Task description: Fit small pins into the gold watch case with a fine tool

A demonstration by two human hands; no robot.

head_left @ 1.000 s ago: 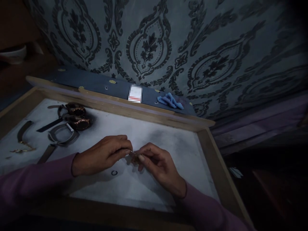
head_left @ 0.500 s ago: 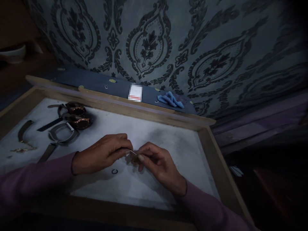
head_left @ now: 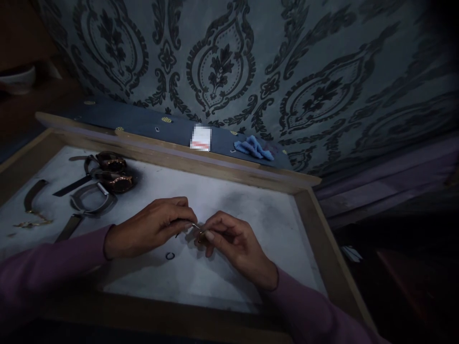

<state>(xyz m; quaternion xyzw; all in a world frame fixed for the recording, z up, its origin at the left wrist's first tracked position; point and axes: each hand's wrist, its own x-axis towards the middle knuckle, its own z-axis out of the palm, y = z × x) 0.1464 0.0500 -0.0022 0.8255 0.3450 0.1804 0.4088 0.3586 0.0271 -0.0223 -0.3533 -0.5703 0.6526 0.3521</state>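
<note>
Over the white surface (head_left: 272, 229) of a wooden tray, both my hands are close together at fingertip distance. My left hand (head_left: 154, 227) is closed, pinching a thin shiny metal piece (head_left: 195, 226) between thumb and fingers. Its tip reaches the fingers of my right hand (head_left: 236, 246), which is pinched shut on a small gold-toned piece (head_left: 201, 235), mostly hidden by the fingers. Just below my left hand lies a small dark open ring (head_left: 169, 256), touched by neither hand.
Watches with dark straps (head_left: 116, 182), a grey looped strap (head_left: 91, 203) and a thin gold chain (head_left: 34, 222) lie at the left. A wooden rim (head_left: 333, 253) surrounds the surface. Beyond it are a blue cloth (head_left: 254, 147) and a white packet (head_left: 201, 138).
Slightly more of the shiny metal piece and the gold-toned piece shows between my fingers. Both hands stay almost in place; the view has shifted very slightly.
</note>
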